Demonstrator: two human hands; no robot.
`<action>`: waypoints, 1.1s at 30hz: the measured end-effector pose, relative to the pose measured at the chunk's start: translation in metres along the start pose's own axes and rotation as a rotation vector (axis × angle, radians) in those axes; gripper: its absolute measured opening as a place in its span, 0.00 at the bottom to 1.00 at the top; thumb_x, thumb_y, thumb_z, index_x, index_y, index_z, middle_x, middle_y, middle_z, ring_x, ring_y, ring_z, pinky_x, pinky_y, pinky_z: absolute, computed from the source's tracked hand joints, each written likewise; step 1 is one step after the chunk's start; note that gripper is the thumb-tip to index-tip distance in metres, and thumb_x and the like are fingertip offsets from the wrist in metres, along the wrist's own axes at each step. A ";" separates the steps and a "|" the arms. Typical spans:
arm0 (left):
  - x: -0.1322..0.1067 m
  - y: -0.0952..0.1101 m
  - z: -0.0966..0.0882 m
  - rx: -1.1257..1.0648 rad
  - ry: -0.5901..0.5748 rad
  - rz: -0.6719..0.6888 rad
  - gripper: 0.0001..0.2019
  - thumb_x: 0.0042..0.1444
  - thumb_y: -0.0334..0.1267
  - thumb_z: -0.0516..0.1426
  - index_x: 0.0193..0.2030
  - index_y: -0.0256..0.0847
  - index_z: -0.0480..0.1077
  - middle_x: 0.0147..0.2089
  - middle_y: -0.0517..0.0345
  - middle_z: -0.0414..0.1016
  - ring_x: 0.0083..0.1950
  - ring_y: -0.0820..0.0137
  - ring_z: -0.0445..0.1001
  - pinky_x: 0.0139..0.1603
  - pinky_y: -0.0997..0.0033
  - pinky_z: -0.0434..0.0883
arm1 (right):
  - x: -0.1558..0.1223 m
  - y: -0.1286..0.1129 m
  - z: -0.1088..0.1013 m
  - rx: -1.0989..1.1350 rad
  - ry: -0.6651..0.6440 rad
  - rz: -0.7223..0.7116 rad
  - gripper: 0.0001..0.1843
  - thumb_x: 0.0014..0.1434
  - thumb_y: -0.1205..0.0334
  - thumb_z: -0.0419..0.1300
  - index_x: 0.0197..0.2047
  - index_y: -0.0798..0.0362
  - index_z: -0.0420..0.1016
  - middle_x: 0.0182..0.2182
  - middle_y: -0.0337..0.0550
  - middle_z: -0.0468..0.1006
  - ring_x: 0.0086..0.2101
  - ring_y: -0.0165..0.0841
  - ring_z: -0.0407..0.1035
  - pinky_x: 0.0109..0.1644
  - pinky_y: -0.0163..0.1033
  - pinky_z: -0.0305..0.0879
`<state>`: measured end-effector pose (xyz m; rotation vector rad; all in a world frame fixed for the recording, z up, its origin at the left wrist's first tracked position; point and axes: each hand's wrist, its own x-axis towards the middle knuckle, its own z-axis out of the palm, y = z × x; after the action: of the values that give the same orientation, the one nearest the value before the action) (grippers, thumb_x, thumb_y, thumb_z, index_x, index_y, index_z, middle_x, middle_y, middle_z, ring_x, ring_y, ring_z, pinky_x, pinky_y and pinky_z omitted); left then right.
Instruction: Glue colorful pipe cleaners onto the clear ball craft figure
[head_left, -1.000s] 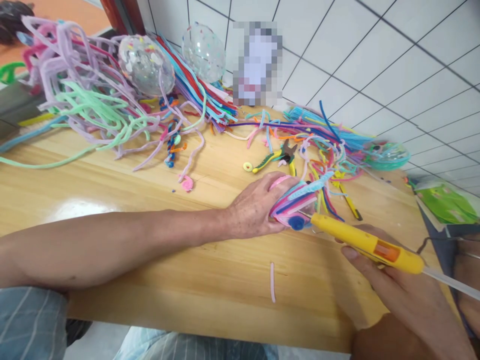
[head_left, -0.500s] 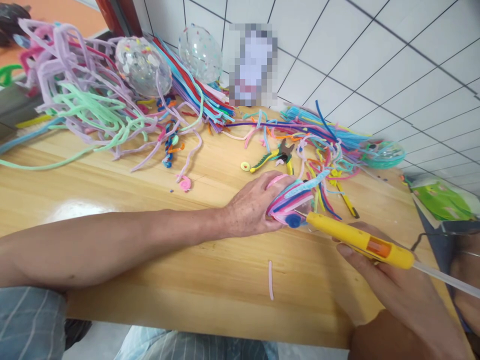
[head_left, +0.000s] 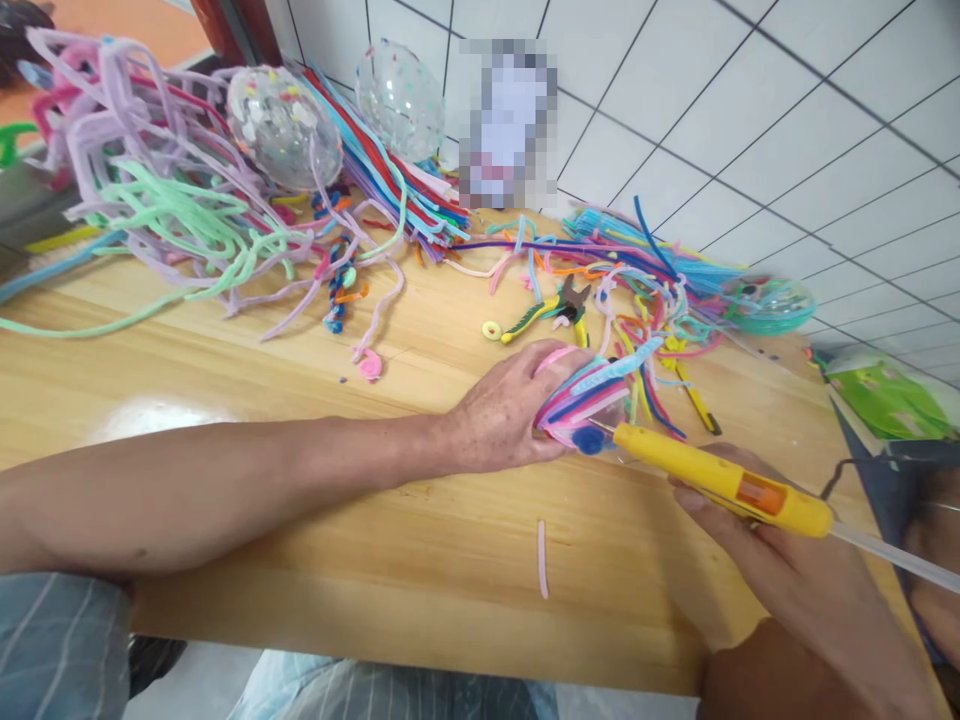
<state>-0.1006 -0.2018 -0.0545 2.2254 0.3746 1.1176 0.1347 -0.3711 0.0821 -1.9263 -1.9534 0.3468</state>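
Note:
My left hand (head_left: 502,408) is wrapped round a clear ball covered with pipe cleaners (head_left: 581,400) in pink, blue and purple, with a dark blue pompom (head_left: 589,438) at its lower side. In my right hand (head_left: 757,540) is a yellow hot glue gun (head_left: 720,480), a clear glue stick (head_left: 900,558) coming out of its back. The gun's nozzle points left and meets the pipe cleaners just above the pompom; whether glue is flowing I cannot see. A short pink pipe cleaner piece (head_left: 542,558) lies on the wooden table (head_left: 420,580) below my hands.
Yellow-handled pliers (head_left: 551,308) and a yellow utility knife (head_left: 697,400) lie beyond my hands among pipe cleaner scraps. A tangle of lilac and green pipe cleaners (head_left: 187,230) fills the left. Clear balls (head_left: 285,125) and a blurred phone-like shape (head_left: 508,125) are along the tiled wall (head_left: 660,90).
Both hands, the covered ball and the glue gun hold nearly the same place. The view has shifted very slightly.

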 end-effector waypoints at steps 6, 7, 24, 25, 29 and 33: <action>0.000 0.000 0.000 -0.008 0.003 0.002 0.47 0.62 0.47 0.70 0.82 0.46 0.52 0.74 0.35 0.67 0.76 0.45 0.69 0.76 0.37 0.74 | -0.002 0.003 0.001 -0.002 0.010 -0.009 0.09 0.73 0.47 0.63 0.49 0.39 0.81 0.40 0.36 0.87 0.40 0.39 0.83 0.36 0.37 0.79; 0.000 0.000 0.000 -0.009 0.003 0.007 0.47 0.62 0.47 0.70 0.82 0.45 0.52 0.74 0.34 0.67 0.76 0.45 0.69 0.76 0.38 0.74 | -0.002 0.004 0.001 -0.006 0.016 -0.006 0.09 0.72 0.47 0.64 0.49 0.39 0.81 0.40 0.36 0.87 0.40 0.39 0.83 0.37 0.38 0.80; 0.000 0.000 0.000 -0.024 -0.016 -0.013 0.48 0.62 0.48 0.70 0.83 0.50 0.50 0.75 0.37 0.66 0.77 0.45 0.68 0.76 0.34 0.74 | -0.003 0.005 0.001 -0.070 0.010 -0.058 0.07 0.75 0.50 0.61 0.51 0.38 0.78 0.40 0.35 0.87 0.38 0.38 0.84 0.35 0.37 0.80; 0.000 0.000 0.000 -0.022 -0.016 -0.013 0.48 0.63 0.49 0.70 0.83 0.49 0.50 0.75 0.37 0.66 0.77 0.45 0.68 0.76 0.34 0.74 | -0.003 0.005 0.001 -0.078 0.019 -0.065 0.07 0.75 0.50 0.61 0.51 0.38 0.78 0.41 0.35 0.87 0.39 0.37 0.84 0.36 0.37 0.80; 0.000 0.000 0.000 -0.015 -0.006 -0.009 0.48 0.63 0.48 0.70 0.83 0.48 0.51 0.75 0.36 0.66 0.77 0.45 0.69 0.75 0.36 0.75 | -0.001 0.002 0.000 -0.102 0.042 -0.086 0.06 0.75 0.49 0.61 0.49 0.37 0.78 0.41 0.33 0.87 0.38 0.36 0.84 0.39 0.37 0.81; 0.000 -0.001 0.000 -0.021 -0.008 -0.005 0.48 0.62 0.47 0.70 0.83 0.47 0.50 0.75 0.35 0.66 0.77 0.45 0.69 0.76 0.36 0.74 | 0.001 -0.001 0.000 -0.100 0.044 -0.086 0.07 0.74 0.48 0.61 0.48 0.38 0.78 0.37 0.33 0.85 0.35 0.37 0.82 0.38 0.38 0.80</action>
<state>-0.1007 -0.2013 -0.0547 2.2094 0.3632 1.1049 0.1341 -0.3703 0.0823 -1.8858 -2.0527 0.1853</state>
